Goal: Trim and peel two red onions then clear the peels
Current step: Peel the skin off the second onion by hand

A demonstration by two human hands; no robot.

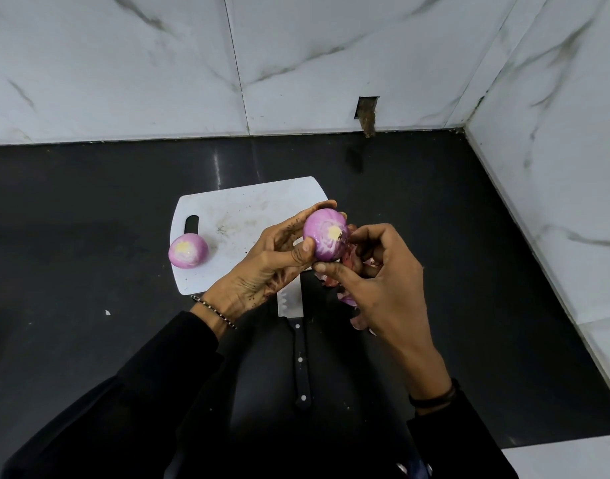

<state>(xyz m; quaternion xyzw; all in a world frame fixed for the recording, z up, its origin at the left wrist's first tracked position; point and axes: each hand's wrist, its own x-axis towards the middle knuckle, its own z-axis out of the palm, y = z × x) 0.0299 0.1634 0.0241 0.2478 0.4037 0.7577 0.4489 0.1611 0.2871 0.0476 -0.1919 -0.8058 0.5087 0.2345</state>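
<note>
My left hand [269, 261] holds a peeled red onion [322, 236] above the right part of the white cutting board [241, 209], its trimmed pale end facing me. My right hand [383, 281] pinches at the onion's right side, where a dark bit of skin shows. A second peeled red onion [187, 251] rests on the board's left edge by the handle slot. Pinkish peels [348, 299] lie under my right hand, partly hidden. A knife with a black riveted handle [301, 361] lies below the board, its blade [289, 302] pointing toward the board.
The black countertop [89, 209] runs to marble-tiled walls at the back [296, 63] and right [555, 150]. A small dark cut-out [367, 115] sits in the back wall. A white speck [107, 312] lies on the counter at left.
</note>
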